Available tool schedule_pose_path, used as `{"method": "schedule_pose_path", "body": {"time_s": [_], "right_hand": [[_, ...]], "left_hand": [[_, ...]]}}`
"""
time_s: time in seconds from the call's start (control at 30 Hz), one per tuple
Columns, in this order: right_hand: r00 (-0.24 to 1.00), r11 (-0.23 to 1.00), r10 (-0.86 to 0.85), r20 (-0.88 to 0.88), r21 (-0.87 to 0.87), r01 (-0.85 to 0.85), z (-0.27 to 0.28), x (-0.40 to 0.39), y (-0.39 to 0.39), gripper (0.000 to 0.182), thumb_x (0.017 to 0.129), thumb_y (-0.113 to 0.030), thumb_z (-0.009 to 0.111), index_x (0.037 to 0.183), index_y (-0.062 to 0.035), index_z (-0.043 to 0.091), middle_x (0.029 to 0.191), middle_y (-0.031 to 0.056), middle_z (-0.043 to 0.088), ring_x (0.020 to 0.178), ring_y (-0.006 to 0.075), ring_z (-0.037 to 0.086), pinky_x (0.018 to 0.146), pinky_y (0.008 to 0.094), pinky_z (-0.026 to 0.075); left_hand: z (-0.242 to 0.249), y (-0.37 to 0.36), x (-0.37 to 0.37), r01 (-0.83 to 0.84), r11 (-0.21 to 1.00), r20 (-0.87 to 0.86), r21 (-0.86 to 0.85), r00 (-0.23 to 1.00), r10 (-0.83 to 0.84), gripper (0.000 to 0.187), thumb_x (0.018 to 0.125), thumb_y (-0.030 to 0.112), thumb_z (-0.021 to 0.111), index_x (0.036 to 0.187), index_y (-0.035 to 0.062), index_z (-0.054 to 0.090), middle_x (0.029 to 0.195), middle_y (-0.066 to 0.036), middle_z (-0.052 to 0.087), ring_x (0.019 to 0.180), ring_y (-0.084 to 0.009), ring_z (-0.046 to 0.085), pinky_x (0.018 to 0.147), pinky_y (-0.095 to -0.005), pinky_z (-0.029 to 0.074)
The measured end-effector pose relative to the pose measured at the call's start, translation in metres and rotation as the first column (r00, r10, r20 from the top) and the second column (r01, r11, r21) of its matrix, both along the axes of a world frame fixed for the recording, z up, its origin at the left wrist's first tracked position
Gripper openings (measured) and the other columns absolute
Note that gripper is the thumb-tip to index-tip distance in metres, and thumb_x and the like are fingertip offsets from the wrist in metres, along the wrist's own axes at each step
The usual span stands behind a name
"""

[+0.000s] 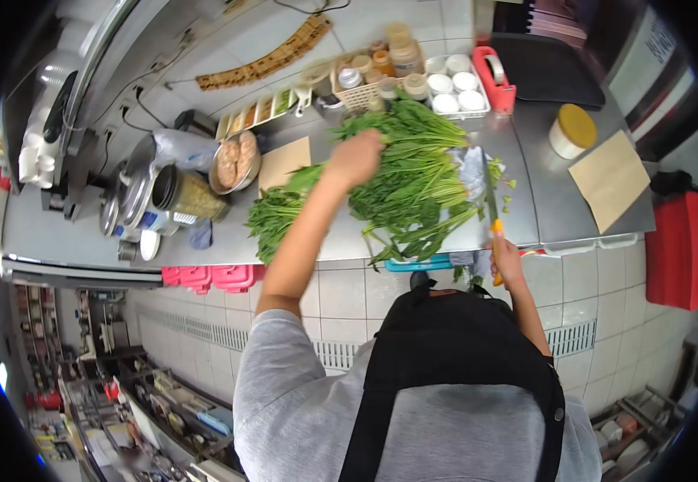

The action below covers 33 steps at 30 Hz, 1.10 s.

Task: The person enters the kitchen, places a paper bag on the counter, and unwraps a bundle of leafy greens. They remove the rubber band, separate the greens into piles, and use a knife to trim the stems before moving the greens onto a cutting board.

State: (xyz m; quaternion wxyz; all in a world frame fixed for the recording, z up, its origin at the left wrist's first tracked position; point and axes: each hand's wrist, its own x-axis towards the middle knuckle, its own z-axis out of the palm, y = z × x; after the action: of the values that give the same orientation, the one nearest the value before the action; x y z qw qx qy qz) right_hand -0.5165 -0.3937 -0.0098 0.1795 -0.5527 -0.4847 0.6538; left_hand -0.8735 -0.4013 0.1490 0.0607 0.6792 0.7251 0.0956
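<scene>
A large bunch of leafy greens [413,161] is spread over the steel counter, stems toward the right. My left hand [357,158], slightly blurred, is over the leafy left side with its fingers curled in; whether leaves are inside them is hidden. A smaller pile of greens [275,221] lies to the left, partly behind my forearm. My right hand [509,263] grips the yellow handle of a knife [491,197] at the counter's front edge. Its blade points away from me, just right of the stem ends. Beside the blade is a crumpled pale cloth or bag [472,171], with cut stem bits [508,191] nearby.
Along the back stand a basket of jars [357,95], white-lidded containers [455,84] and a condiment tray [260,111]. A metal bowl [235,163] and tubs are at left. A yellow-lidded tub [572,131] and brown paper [610,181] lie right, above a red bin [678,253].
</scene>
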Motion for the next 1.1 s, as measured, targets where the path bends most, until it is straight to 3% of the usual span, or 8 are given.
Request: {"method": "schedule_pose_path", "body": {"time_s": [0.2,0.4,0.47,0.67,0.73,0.8,0.97,1.1], "right_hand": [[0.998,0.999,-0.041,-0.044,-0.005,0.041,0.002,0.002,-0.01,0.05,0.091,-0.05,0.036,0.083,-0.0034,0.052,0.05,-0.0006,0.038,0.033,0.0083,0.035,0.031,0.0234,0.03],[0.997,0.998,-0.065,-0.032,0.024,0.066,-0.002,0.002,-0.014,0.051,0.091,-0.05,0.037,0.08,-0.003,0.053,0.049,-0.0009,0.037,0.033,0.0079,0.036,0.031,0.0236,0.03],[0.997,0.997,-0.075,-0.028,0.013,0.075,-0.003,0.002,-0.015,0.051,0.091,-0.05,0.037,0.081,-0.0029,0.053,0.049,-0.0009,0.037,0.033,0.0079,0.036,0.031,0.0237,0.03],[0.997,0.996,-0.069,0.019,0.052,0.068,0.004,0.006,-0.018,0.051,0.091,-0.05,0.037,0.084,-0.0029,0.053,0.049,-0.0009,0.038,0.034,0.0076,0.037,0.032,0.0233,0.031],[0.997,0.995,-0.07,0.029,0.068,0.068,0.001,0.011,-0.019,0.049,0.091,-0.049,0.037,0.083,-0.0035,0.053,0.049,-0.0009,0.038,0.034,0.0075,0.037,0.032,0.0234,0.031],[0.996,0.994,-0.085,0.042,0.076,0.081,-0.002,0.017,-0.021,0.047,0.092,-0.047,0.038,0.082,-0.0038,0.053,0.049,-0.0011,0.038,0.034,0.0075,0.036,0.032,0.0235,0.031],[0.992,0.986,0.005,0.123,0.165,-0.026,-0.009,0.033,-0.03,0.044,0.091,-0.043,0.042,0.08,-0.0022,0.057,0.05,0.001,0.043,0.041,0.0089,0.041,0.039,0.0258,0.034],[0.964,0.94,0.071,0.258,0.306,-0.151,-0.008,0.047,-0.043,0.045,0.09,-0.039,0.046,0.08,0.0017,0.06,0.059,0.0141,0.055,0.056,0.0235,0.055,0.055,0.0347,0.042]], "left_hand": [[-0.054,-0.102,-0.148,-0.235,0.94,-0.283,-0.247,0.945,0.162,0.02,0.088,0.02,0.043,0.097,0.0026,0.044,0.095,-0.022,0.056,0.09,-0.0397,0.054,0.074,-0.0505,0.041],[-0.112,-0.167,-0.152,-0.157,0.946,-0.414,-0.282,0.91,0.028,0.031,0.086,0.028,0.048,0.108,0.0068,0.045,0.103,-0.014,0.054,0.099,-0.0315,0.051,0.082,-0.0468,0.039],[-0.11,-0.176,-0.143,-0.065,0.986,-0.49,-0.156,0.872,-0.02,0.045,0.085,0.033,0.049,0.123,0.0091,0.041,0.109,-0.011,0.049,0.105,-0.0281,0.045,0.088,-0.0441,0.035],[-0.125,-0.18,-0.149,-0.031,0.995,-0.399,-0.092,0.917,-0.008,0.059,0.084,0.035,0.051,0.134,0.0098,0.031,0.121,-0.014,0.042,0.112,-0.0303,0.038,0.098,-0.046,0.026],[-0.103,-0.164,-0.135,-0.133,0.982,-0.372,0.131,0.912,0.173,0.063,0.084,0.042,0.048,0.135,0.0105,0.029,0.12,-0.015,0.04,0.112,-0.0305,0.039,0.101,-0.0481,0.024],[-0.08,-0.134,-0.098,-0.072,0.947,-0.259,0.312,0.953,0.157,0.061,0.08,0.035,0.056,0.131,0.0092,0.035,0.117,-0.015,0.044,0.109,-0.0315,0.041,0.097,-0.0477,0.028],[-0.104,-0.054,0.056,0.229,0.812,0.059,0.536,0.95,-0.307,0.03,0.068,0.017,0.069,0.094,0.0058,0.06,0.084,-0.01,0.061,0.082,-0.0289,0.055,0.074,-0.0402,0.043],[-0.15,-0.019,0.159,0.177,0.901,0.214,0.395,0.936,-0.278,0.033,0.071,0.016,0.068,0.101,0.0061,0.059,0.092,-0.011,0.057,0.087,-0.029,0.052,0.075,-0.0386,0.043]]}}
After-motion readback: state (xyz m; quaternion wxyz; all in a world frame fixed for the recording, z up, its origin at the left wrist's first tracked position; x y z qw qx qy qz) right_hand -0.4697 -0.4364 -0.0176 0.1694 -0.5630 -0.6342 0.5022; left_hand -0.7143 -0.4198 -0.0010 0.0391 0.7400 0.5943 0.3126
